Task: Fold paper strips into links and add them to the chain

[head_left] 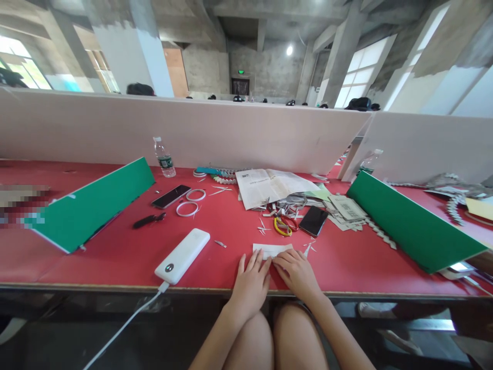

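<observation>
Though near table edge (346,294), paper (272,248) with room

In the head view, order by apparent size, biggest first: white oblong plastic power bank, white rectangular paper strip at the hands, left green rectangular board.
1. Left green board
2. Power bank
3. Paper strip, partly hidden

A white cable (125,321) runs from the near end of the white power bank (187,253). Beyond the power bank lie a black-handled tool (148,221) and dark phone (171,196); farther back stands a clear bottle (165,160); to its left, a green board (98,203).
</observation>
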Demonstrator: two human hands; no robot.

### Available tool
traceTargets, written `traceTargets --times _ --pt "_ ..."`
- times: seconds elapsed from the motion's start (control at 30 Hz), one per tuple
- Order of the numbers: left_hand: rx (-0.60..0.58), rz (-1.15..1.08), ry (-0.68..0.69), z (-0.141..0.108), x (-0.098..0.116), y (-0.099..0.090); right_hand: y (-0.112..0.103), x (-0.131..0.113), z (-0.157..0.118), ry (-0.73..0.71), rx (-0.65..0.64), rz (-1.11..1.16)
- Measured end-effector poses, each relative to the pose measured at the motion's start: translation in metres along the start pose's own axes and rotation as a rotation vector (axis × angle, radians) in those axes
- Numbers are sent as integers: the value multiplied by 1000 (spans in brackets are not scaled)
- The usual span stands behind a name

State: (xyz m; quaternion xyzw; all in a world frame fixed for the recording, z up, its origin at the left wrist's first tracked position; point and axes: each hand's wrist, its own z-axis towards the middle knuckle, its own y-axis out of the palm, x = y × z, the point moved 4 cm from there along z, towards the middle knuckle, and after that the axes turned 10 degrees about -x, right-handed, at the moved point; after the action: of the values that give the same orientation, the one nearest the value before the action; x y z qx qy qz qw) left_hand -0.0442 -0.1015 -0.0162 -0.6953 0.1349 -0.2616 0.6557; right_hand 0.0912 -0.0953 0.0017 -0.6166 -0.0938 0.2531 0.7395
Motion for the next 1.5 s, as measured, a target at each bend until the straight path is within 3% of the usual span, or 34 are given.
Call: traceTargets --times 0.3,0.57,1.0,1.17,1.33,1.5 --pt "-11 4 7 0 0 -1 -1 2 -4 24 5 -54" --pt "-25 -31 -7 2 0 -2 -4 8 -5 -85 -38 -147" --pt "-3 -20 5 2 -3 0 -18 49 -40 -54 -46 -121" --pt "11 8 7 2 -1 5 -20 38 -29 11 41 -21" --pt "-3 58 -1 3 1 7 -9 17 -13 -49 -33 69" --pt "2 112 8 6 4 4 -7 13 -11 -36 -32 38"
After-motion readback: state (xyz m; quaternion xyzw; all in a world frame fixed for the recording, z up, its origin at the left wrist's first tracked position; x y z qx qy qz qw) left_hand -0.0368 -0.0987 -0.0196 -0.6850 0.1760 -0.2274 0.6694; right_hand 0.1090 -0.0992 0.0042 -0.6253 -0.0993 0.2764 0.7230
